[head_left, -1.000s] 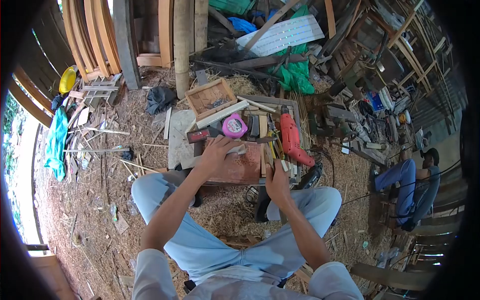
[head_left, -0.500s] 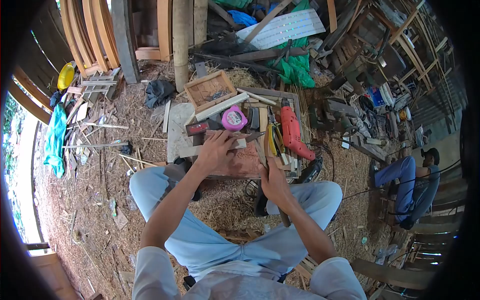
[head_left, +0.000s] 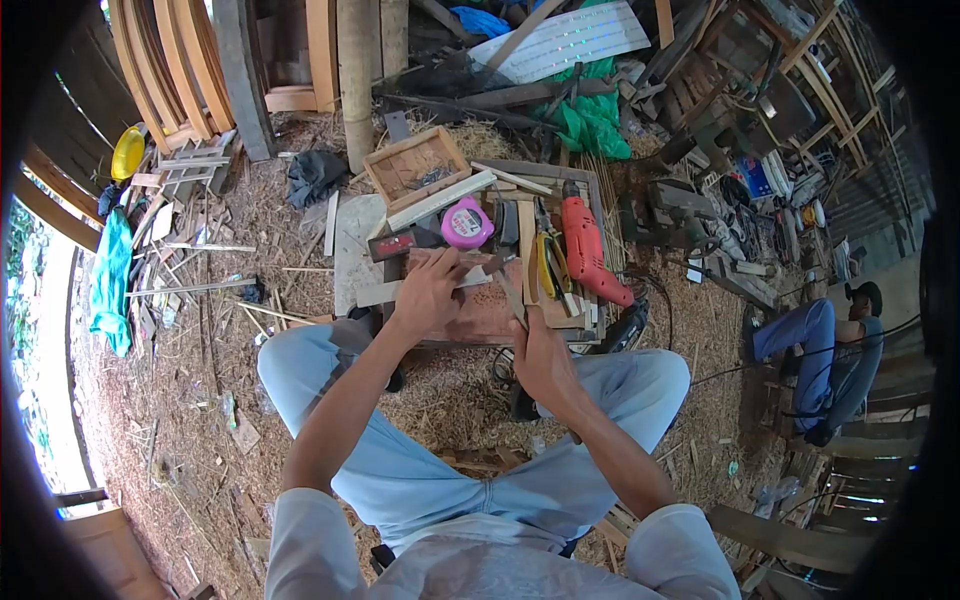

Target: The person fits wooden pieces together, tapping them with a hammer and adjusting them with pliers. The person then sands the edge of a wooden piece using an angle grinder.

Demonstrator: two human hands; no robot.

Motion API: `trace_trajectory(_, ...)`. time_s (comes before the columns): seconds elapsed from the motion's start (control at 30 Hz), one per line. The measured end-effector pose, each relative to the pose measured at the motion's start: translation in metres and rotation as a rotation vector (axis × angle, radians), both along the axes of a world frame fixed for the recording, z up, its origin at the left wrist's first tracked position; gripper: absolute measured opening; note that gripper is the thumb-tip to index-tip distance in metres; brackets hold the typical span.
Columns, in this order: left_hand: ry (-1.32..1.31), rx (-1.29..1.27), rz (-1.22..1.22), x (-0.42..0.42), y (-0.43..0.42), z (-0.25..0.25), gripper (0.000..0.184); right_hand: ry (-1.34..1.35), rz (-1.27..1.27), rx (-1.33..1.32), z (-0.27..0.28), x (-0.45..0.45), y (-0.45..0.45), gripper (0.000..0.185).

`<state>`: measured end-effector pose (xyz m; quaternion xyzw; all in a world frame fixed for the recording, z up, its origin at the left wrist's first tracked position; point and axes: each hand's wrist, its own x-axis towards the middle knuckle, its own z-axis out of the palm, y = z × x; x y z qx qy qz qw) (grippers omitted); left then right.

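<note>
Low table [head_left: 603, 218] with reddish board [head_left: 482, 322], pink tape measure [head_left: 466, 224], red drill [head_left: 586, 245]

Debris-strewn floor [head_left: 195, 430], bamboo post [head_left: 355, 90], dark plank wall [head_left: 82, 62]; bright daylight through opening [head_left: 45, 400] at left.

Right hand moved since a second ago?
Yes. Judged against the red drill, the right hand has shifted left in the view, away from the drill and nearer the left hand.
</note>
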<state>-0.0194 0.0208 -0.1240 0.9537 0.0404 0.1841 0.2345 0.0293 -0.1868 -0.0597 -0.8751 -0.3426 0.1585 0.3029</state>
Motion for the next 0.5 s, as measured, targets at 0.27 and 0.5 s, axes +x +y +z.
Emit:
trace_trajectory(0.27, -0.098, 0.041, -0.012, 0.003, 0.002, -0.007, 0.047, -0.067, 0.028, -0.004, -0.013, 0.001, 0.001, 0.017)
trace_trajectory(0.5, -0.068, 0.089, -0.021, -0.001, 0.001, 0.001, 0.047, -0.113, 0.011, 0.099, -0.011, -0.006, 0.003, 0.016)
